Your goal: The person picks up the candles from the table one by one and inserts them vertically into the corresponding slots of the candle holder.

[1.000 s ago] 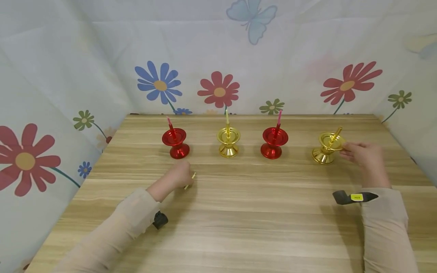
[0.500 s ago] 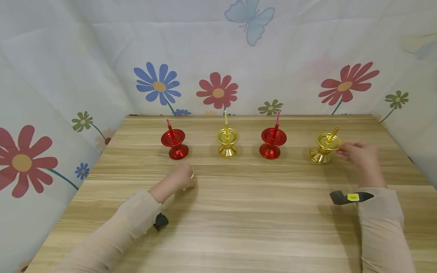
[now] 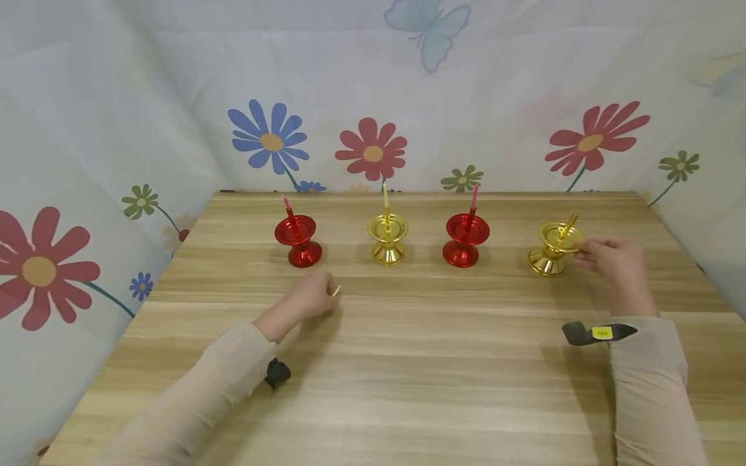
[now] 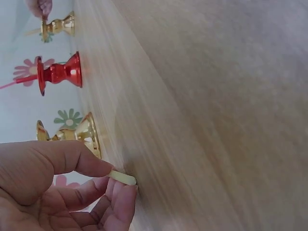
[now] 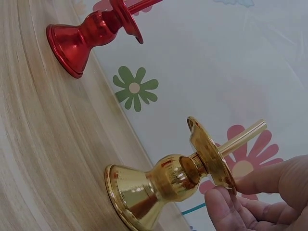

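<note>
Between thumb and fingertips my left hand (image 3: 315,293) pinches a thin pale yellow candle (image 4: 123,177), one end of it showing, just above the table. At the right, my right hand (image 3: 614,259) pinches the dish rim of a gold candle holder (image 5: 175,178). A bare gold tube rises from that dish, and its base stands on the table. To its left stand a red holder (image 3: 465,239) with a pink candle (image 3: 474,194), a gold holder (image 3: 388,239) with a pale yellow candle (image 3: 385,195), and another red holder (image 3: 298,241) with a pink candle (image 3: 285,202).
The holders stand in a row near the back of the wooden table (image 3: 431,375). Behind it hangs a white cloth (image 3: 501,84) printed with flowers and a butterfly. Black cameras are strapped to both wrists.
The candle in my left hand has turned, so that only a short end now points out to the right. My right hand stays on the gold holder's rim.
</note>
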Demonstrator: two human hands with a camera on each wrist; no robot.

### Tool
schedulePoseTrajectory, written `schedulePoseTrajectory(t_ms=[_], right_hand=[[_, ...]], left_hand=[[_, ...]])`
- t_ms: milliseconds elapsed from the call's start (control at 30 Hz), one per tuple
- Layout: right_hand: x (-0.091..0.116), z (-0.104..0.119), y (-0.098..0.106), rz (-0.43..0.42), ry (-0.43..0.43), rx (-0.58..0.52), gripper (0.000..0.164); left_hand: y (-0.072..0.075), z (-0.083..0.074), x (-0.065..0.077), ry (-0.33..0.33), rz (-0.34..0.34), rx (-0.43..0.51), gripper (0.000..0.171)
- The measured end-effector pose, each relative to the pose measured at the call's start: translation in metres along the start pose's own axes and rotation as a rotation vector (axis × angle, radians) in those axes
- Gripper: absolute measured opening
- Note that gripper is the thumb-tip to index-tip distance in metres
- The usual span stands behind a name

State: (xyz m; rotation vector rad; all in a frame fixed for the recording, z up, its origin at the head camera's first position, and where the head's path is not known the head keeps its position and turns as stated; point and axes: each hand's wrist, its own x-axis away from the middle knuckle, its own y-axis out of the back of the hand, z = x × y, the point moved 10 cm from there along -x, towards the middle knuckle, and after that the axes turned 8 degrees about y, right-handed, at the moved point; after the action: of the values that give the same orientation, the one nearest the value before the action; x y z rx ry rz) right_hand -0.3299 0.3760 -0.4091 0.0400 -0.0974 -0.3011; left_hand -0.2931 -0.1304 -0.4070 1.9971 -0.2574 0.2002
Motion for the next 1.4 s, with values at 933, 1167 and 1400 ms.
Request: schedulePoseTrajectory(t_ms=[933,1167,1400], right_hand=[[-0.035,-0.029,0.013,0.029,0.069,0.008,0.014],[-0.045,-0.04,0.017,-0.003,0.052,-0.061,0.007],[-0.047,-0.041,0.019,-0.01,0.063,-0.058,0.011]], left_hand=[[0.014,-0.098,0.017,-0.311,-0.115,0.401,0.01],[0.01,-0.121,0.016,-0.379,-0.096,0.407,0.01],[0.001,-0.147,0.013,-0.438,-0.014,0.425,0.013]])
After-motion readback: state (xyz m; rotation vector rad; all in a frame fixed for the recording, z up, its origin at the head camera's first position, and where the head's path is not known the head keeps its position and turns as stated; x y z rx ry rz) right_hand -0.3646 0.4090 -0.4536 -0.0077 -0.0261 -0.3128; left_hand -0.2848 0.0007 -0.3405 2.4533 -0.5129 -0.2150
